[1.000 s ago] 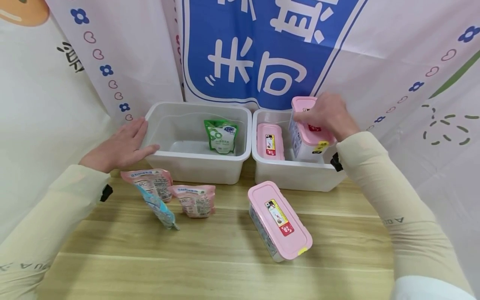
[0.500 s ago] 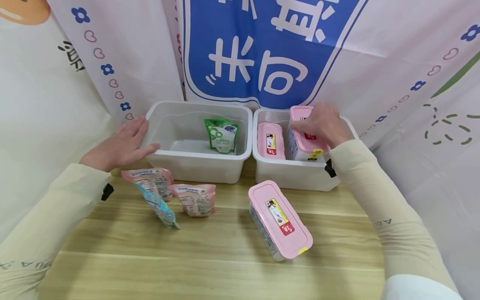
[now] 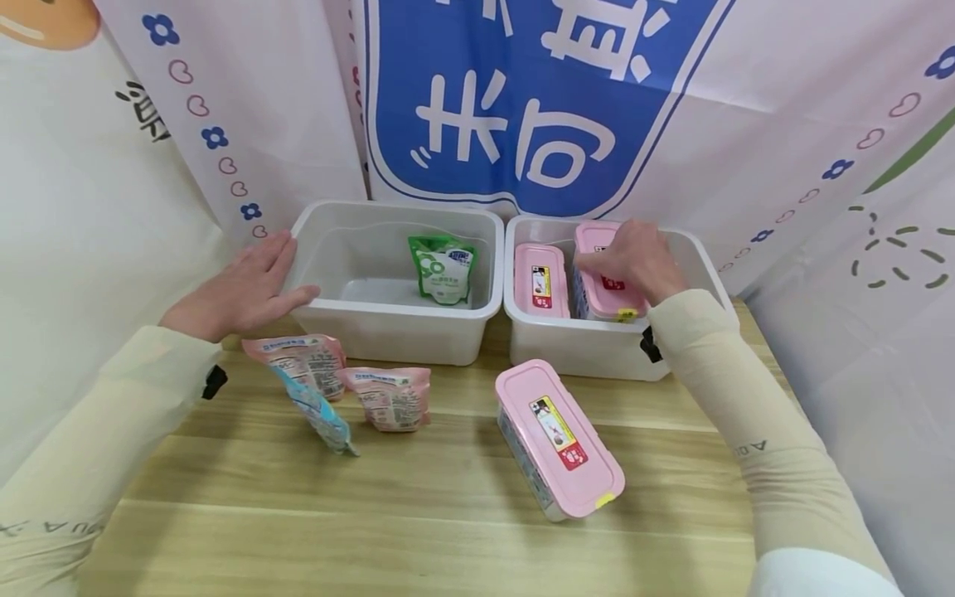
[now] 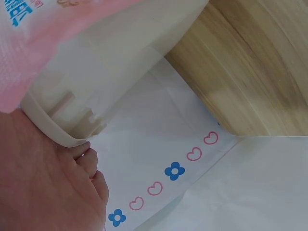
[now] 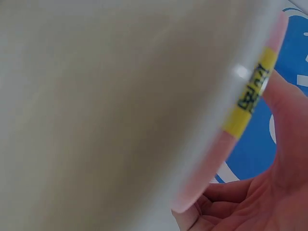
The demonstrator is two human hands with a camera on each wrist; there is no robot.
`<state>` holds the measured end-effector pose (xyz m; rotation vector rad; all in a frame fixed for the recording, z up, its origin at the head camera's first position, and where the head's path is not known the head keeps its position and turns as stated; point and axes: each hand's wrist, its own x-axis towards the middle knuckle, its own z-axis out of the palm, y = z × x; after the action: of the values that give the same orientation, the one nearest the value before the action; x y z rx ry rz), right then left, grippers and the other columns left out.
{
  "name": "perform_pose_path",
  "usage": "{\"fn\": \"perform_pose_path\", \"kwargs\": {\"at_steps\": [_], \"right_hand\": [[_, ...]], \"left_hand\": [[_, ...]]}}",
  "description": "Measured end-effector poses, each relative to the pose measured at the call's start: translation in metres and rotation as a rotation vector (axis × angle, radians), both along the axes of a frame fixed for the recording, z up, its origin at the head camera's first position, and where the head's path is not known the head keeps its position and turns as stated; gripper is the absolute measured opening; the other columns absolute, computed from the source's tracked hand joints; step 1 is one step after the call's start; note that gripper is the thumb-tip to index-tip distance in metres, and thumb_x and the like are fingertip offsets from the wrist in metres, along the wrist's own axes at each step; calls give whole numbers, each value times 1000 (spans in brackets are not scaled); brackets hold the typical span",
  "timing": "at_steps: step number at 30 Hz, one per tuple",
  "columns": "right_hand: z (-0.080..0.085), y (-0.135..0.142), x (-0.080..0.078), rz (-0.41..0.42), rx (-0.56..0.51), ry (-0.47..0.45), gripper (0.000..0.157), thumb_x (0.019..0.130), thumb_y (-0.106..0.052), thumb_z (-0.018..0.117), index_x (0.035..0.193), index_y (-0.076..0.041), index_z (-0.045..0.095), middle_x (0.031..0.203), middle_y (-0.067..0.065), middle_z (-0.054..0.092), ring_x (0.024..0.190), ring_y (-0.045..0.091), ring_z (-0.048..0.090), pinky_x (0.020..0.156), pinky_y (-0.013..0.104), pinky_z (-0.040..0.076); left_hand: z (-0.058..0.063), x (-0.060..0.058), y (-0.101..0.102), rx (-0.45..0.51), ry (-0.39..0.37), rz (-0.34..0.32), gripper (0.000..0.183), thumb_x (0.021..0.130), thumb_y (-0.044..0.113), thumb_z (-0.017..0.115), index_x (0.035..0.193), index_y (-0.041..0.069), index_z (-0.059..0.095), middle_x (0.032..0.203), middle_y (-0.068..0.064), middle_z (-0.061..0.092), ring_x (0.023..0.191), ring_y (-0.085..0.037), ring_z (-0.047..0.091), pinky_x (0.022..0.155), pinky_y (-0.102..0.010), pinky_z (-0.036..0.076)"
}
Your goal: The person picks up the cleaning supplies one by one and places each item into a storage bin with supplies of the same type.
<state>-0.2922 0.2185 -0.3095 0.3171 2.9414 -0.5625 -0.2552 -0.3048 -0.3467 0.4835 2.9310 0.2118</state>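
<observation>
My right hand (image 3: 640,261) grips a plastic box with a pink lid (image 3: 615,300) across its top, thumb on the near left side. That box sits low in the right white bin (image 3: 597,352), beside another pink-lidded box (image 3: 540,282). In the right wrist view, the bin wall hides most of the box; the lid edge (image 5: 207,171) and a yellow label show. My left hand (image 3: 239,288) rests on the left rim of the left white bin (image 3: 395,336), fingers extended. Inside that bin stands a green and white pouch (image 3: 443,272).
A third pink-lidded box (image 3: 559,439) lies angled on the wooden table (image 3: 418,531). Left of it stand two pink pouches (image 3: 391,402) and a blue pouch (image 3: 317,410), before the left bin. A printed cloth (image 3: 462,124) hangs close behind the bins.
My right hand has lowered the pink-lidded box into the right bin and shifted slightly left, bringing it down nearly level with the other box. My left hand has stayed on the rim.
</observation>
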Motion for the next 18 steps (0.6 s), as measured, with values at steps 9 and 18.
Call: {"fn": "perform_pose_path", "kwargs": {"at_steps": [9, 18], "right_hand": [[-13, 0, -3, -8, 4, 6, 57, 84, -52, 76, 115, -5, 62, 92, 15, 71, 67, 25, 72, 52, 25, 51], [-26, 0, -3, 6, -17, 50, 68, 83, -52, 80, 132, -10, 60, 96, 15, 73, 72, 27, 71, 53, 26, 49]], "left_hand": [[0, 0, -1, -2, 1, -8, 98, 107, 62, 38, 166, -3, -6, 175, -26, -13, 164, -48, -7, 131, -68, 2], [0, 1, 0, -3, -4, 4, 99, 106, 63, 38, 166, -2, -7, 176, -24, -14, 164, -48, -5, 131, -68, 1]]}}
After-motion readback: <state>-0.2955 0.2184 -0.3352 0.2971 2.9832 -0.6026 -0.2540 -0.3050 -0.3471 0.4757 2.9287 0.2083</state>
